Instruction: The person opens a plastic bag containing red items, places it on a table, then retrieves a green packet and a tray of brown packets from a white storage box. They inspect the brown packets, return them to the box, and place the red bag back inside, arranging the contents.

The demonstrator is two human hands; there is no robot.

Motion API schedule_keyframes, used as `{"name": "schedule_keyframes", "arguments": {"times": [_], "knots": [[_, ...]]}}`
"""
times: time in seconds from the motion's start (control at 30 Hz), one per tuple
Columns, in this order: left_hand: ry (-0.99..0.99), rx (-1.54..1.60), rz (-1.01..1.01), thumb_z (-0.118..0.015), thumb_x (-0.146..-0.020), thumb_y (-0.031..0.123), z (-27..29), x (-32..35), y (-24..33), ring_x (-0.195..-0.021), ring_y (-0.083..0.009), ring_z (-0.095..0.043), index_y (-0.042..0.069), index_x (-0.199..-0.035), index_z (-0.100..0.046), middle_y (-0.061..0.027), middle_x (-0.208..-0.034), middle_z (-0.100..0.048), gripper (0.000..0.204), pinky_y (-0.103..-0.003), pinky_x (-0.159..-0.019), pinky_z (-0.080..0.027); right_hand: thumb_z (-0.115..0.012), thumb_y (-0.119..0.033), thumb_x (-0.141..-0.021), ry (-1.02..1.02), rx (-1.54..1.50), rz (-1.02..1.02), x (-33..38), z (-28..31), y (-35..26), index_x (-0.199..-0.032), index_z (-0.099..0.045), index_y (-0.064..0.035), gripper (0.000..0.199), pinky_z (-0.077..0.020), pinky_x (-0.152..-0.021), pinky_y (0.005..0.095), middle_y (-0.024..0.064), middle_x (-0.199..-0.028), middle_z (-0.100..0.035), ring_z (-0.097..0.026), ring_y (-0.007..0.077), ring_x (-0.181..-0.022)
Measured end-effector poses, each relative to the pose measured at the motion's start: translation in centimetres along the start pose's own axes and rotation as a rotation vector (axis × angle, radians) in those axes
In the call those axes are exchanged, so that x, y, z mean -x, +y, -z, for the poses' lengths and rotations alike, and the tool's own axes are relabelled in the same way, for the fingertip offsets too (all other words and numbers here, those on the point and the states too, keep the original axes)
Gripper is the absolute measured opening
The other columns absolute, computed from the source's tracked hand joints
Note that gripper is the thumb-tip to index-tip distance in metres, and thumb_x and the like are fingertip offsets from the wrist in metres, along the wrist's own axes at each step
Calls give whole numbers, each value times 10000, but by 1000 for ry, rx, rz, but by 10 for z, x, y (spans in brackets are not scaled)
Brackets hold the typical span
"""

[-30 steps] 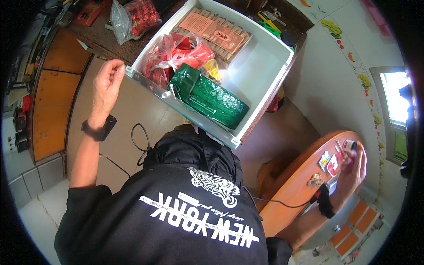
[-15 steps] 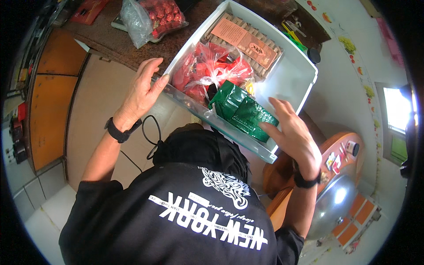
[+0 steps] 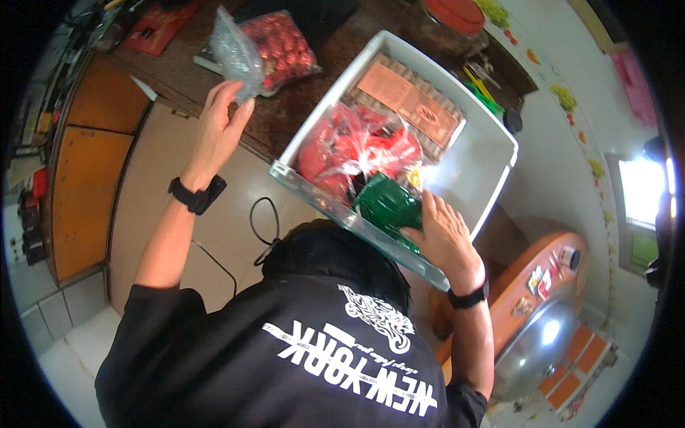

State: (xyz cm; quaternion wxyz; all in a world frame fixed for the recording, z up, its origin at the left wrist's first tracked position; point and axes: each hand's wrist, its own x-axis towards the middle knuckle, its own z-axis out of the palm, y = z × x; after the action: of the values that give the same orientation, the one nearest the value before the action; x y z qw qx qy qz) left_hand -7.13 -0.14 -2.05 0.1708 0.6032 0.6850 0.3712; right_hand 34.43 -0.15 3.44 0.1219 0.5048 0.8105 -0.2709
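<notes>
My left hand (image 3: 218,135) is raised at the counter's front edge, thumb and fingers apart. Its fingertips are at the loose end of a clear plastic bag (image 3: 241,60); whether they touch it I cannot tell. My right hand (image 3: 448,235) reaches over the right side of a pale drawer-like bin (image 3: 479,175) with a clear front. The fingers stretch out beside a shiny green packet (image 3: 385,208), the thumb at its edge. Behind the packet lies a knotted clear bag with red contents (image 3: 332,146). A ribbed brown pack with an orange-brown label (image 3: 407,98) fills the bin's back.
A bag of red foil-wrapped pieces (image 3: 282,48) lies on the dark counter (image 3: 275,132). Behind the bin stand a red-lidded jar (image 3: 457,18) and yellow-handled scissors (image 3: 479,82). At right are a round wooden table (image 3: 531,264) and a large metal lid (image 3: 539,342). A black cable loops below.
My left hand has left the bin's front corner and moved up to the clear bag on the counter. My right hand has closed in on the green packet, which looks more crumpled.
</notes>
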Motion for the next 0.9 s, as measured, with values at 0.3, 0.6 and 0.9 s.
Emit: {"name": "schedule_keyframes", "arguments": {"times": [0.3,0.6,0.9], "knots": [[101,209,577,-646,-948,509,10,-75,-68,-1411,-332,-400,-103,-1490,-325,-279,-1559,-334,878,-417,-1160,-308,-709,-226,-893,108,-162,-93,45,11,26,-1340,-517,28,549,-503,-947,446,225,-1278,-585,-600,402,-1143],[63,422,667,-853,-803,338,-17,-114,-65,-1118,-250,-617,-105,-1282,-509,-181,-1252,-621,738,-370,-935,-505,-703,-182,-886,173,-228,-82,57,-2,11,-1276,-554,59,482,-519,-904,434,232,-1193,-618,-621,397,-1074],[-51,682,983,-893,-758,331,-20,-125,-107,-1128,-276,-606,63,-1311,-592,-114,-1272,-632,684,-467,-906,-524,-703,-159,-884,263,-236,-66,64,-11,8,-1267,-536,57,470,-517,-873,431,224,-1158,-621,-625,388,-1026]]}}
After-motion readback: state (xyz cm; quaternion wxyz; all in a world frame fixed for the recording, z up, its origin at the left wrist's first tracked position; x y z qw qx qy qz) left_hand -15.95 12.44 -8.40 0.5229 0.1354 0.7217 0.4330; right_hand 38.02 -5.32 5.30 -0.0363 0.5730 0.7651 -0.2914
